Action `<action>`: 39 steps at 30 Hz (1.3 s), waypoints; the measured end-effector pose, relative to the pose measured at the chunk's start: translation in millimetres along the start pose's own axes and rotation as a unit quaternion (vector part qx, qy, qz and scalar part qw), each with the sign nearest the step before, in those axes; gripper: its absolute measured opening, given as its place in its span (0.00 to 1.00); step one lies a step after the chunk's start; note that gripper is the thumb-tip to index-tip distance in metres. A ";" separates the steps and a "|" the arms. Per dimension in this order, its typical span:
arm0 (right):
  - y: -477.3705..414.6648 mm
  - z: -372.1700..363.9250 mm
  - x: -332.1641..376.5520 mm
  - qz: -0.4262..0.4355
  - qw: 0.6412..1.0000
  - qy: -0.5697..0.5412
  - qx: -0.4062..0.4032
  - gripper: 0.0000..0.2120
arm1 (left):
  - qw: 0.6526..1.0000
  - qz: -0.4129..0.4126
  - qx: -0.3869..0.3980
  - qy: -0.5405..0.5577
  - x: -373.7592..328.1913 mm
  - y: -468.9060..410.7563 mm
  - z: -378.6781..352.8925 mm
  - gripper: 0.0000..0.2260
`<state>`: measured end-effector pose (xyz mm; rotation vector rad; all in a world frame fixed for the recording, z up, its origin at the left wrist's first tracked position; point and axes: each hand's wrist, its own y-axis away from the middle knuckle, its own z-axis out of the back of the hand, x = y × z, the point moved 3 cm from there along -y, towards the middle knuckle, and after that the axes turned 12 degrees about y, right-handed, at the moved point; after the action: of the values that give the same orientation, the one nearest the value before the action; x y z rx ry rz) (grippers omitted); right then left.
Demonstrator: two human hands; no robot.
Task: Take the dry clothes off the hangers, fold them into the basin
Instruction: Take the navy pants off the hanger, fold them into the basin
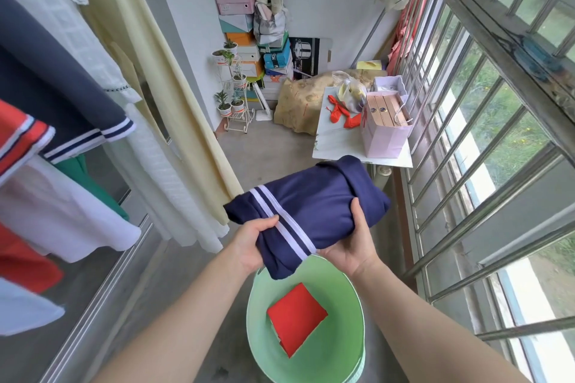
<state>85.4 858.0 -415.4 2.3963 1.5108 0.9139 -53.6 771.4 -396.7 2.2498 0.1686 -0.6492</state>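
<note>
Folded navy garment [311,211] was held just above the green basin [350,305].
It looked soft, light and floppy (likely to slump open if taken by one end), so both ends wanted support. The left hand [249,246] and right hand [354,247] each gripped an end, thumbs on top, fingers curled underneath.

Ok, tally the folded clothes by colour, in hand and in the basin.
Navy folded garment, gripped by left hand and right hand, not yet in the basin: 1
Red folded garment, lying in the basin: 1
Total: 2
</note>
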 end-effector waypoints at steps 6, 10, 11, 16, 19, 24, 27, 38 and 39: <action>2.7 5.1 1.6 0.022 0.999 -0.003 -0.038 0.32 | 1.000 0.031 0.003 0.001 10.2 5.2 7.8 0.08; 4.6 3.1 4.2 0.032 0.999 0.003 -0.041 0.30 | 0.999 0.036 0.001 0.009 16.6 8.7 11.3 0.10; 5.7 2.5 5.0 0.035 0.999 0.001 -0.038 0.30 | 0.999 0.038 0.000 0.008 18.0 9.6 12.0 0.11; 10.4 -0.1 13.1 0.073 0.997 -0.002 -0.030 0.26 | 0.998 0.047 0.029 -0.019 21.2 15.1 9.2 0.11; 10.9 -2.4 14.7 0.085 0.996 0.004 -0.020 0.26 | 0.997 0.063 0.036 -0.023 23.6 18.0 6.7 0.14; 15.0 -5.2 13.2 0.063 0.997 0.041 0.007 0.29 | 0.993 0.091 0.058 0.051 34.7 20.3 5.3 0.20; 19.0 -6.3 14.2 0.059 0.997 0.045 0.023 0.33 | 0.992 0.077 0.075 0.073 36.9 23.9 -2.2 0.22; 32.0 -11.6 27.4 0.026 0.992 0.122 0.006 0.26 | 0.994 -0.053 0.094 -0.004 6.6 19.2 -15.6 0.07; 32.6 -11.4 29.9 0.024 0.991 0.132 0.000 0.25 | 0.994 -0.059 0.097 -0.004 3.8 19.1 -16.8 0.07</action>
<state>112.7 866.3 -379.7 2.3962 1.5412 1.2862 -37.6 769.9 -376.6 2.4376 0.2453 -0.7651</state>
